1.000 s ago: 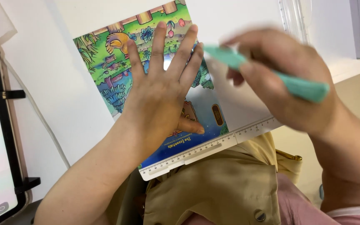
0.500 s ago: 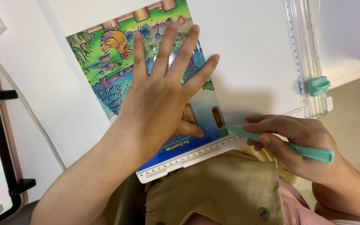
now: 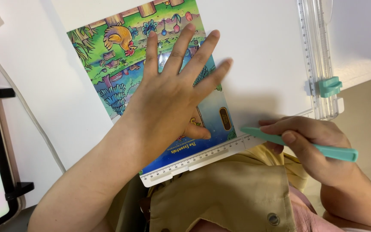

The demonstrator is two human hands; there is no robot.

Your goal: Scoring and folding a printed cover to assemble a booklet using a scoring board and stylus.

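While the left hand [image 3: 174, 107] lies flat with fingers spread on the colourful picture sheet [image 3: 121, 56], seemingly pinning it against the white ruler [image 3: 194, 160], the right hand [image 3: 314, 146] pinches a teal craft knife [image 3: 299, 144] just right of that ruler, long axis near level, tip pointing left at the ruler's end, over the white surface [image 3: 263, 51]

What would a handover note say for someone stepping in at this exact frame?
Left hand: spread flat, pressing the colourful illustrated sheet onto the white table.
Right hand: holds a teal pen-shaped tool, tip at the right end of the white ruler edge along the sheet's near side.
Paper trimmer with teal slider lies at right, untouched.
Done: sheet pinned, tool placed at the ruler.
Left: no cut or scored line is visible yet along the ruler.
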